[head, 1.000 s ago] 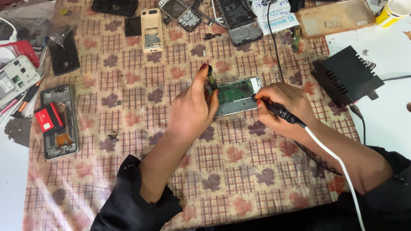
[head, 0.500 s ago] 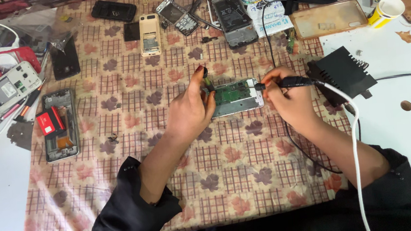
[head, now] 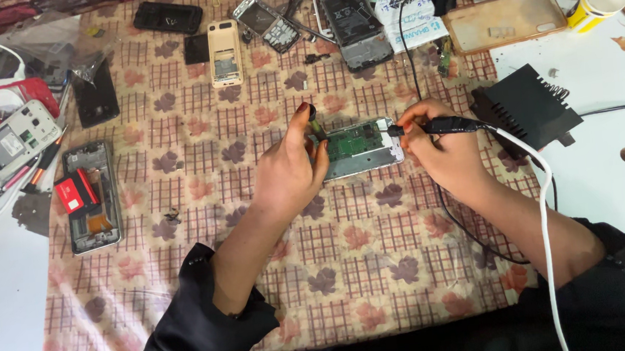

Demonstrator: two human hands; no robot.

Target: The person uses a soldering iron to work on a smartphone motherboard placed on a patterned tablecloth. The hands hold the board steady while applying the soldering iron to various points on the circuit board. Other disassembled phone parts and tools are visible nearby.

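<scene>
Green circuit board is exposed inside the opened phone (head: 358, 147), which lies flat near the middle of the checked cloth (head: 277, 290), between the two hands. The phone's left end is touched by the left hand (head: 290, 173); a small dark object, too small to identify, is pinched between its raised thumb and forefinger just above that end. The right hand (head: 441, 154) is closed around a black soldering iron (head: 442, 124), held almost level, with the tip at the phone's right edge. A white cable (head: 541, 202) runs from the iron back over the right forearm. A black ribbed box (head: 527, 110) stands just beside the right hand, half on the cloth and half on the white table (head: 612, 204). Well apart on the left lie a stripped phone frame (head: 93, 196) with a red part on it and a white phone (head: 16, 138) with its back off. Along the far edge are laid a cream keypad phone (head: 225, 52), further dismantled phones, a clear phone case (head: 504, 19) and a yellow paper cup (head: 596, 3).
</scene>
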